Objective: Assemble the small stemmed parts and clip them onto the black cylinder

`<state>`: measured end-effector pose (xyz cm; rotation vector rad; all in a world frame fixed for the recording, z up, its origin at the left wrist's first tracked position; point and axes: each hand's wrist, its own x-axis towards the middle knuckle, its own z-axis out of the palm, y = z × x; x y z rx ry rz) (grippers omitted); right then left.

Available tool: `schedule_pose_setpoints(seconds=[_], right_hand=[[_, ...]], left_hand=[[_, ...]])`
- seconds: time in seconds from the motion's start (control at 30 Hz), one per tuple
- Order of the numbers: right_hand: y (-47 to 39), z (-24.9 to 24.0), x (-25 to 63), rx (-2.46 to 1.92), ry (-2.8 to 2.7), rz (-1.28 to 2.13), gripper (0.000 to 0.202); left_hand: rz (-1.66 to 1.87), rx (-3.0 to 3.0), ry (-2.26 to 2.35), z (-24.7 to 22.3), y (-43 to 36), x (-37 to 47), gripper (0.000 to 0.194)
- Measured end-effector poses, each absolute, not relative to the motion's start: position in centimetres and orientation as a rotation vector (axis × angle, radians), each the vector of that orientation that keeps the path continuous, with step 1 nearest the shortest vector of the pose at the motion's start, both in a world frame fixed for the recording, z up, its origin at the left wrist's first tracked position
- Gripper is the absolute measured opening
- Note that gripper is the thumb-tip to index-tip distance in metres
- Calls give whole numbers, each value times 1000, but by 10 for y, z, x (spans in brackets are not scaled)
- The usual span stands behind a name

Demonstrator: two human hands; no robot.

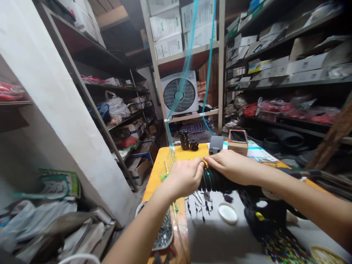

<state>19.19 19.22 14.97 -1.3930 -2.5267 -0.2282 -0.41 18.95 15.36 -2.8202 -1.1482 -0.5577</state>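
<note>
Fingers of the left hand (186, 176) and right hand (233, 167) curl closed on the black spool stack (213, 181), tips partly hidden, at eleven o'clock from the white lid (227, 212). Even pressure from both sides should keep its rings aligned.

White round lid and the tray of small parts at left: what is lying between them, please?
In the head view, a thin stick, and several small black pieces on the pale sheet, lie between them.
</note>
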Motion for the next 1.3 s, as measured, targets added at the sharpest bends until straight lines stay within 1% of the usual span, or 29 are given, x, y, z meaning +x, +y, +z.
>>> schedule_pose_setpoints(seconds=[0.1, 0.2, 0.33, 0.47, 0.63, 0.73, 0.87, 1.0, 1.13, 1.2, 1.3], right_hand=[[206, 156, 195, -1428, -2683, -39, 23], [209, 160, 194, -1443, -2731, 22, 24], [195, 156, 188, -1481, -2640, -123, 24], [172, 150, 181, -1588, -2488, -310, 22], [157, 144, 176, -1664, -2408, -424, 22], [156, 143, 174, -1688, -2378, -449, 22], [156, 149, 170, -1686, -2325, -449, 21], [156, 152, 169, -1612, -2308, -390, 25], [162, 148, 173, -1669, -2338, -263, 22], [171, 146, 177, -1679, -2374, -191, 23], [187, 148, 182, -1621, -2459, -61, 25]], left_hand=[[-527, -2855, -1155, 156, 199, -4, 28], [-521, -2849, -1155, 156, 201, -4, 27], [-559, -2751, -1159, 151, 190, -3, 27], [-638, -2669, -1101, 140, 179, -4, 34], [-687, -2651, -1004, 130, 175, -5, 39], [-681, -2669, -1034, 132, 173, -4, 37], [-630, -2748, -1220, 146, 179, -3, 26], [-476, -2991, -1338, 162, 204, 1, 22], [-396, -3243, -1358, 164, 232, 6, 20], [-440, -3303, -1382, 162, 240, 8, 21], [-666, -3289, -1429, 160, 240, 5, 24]])
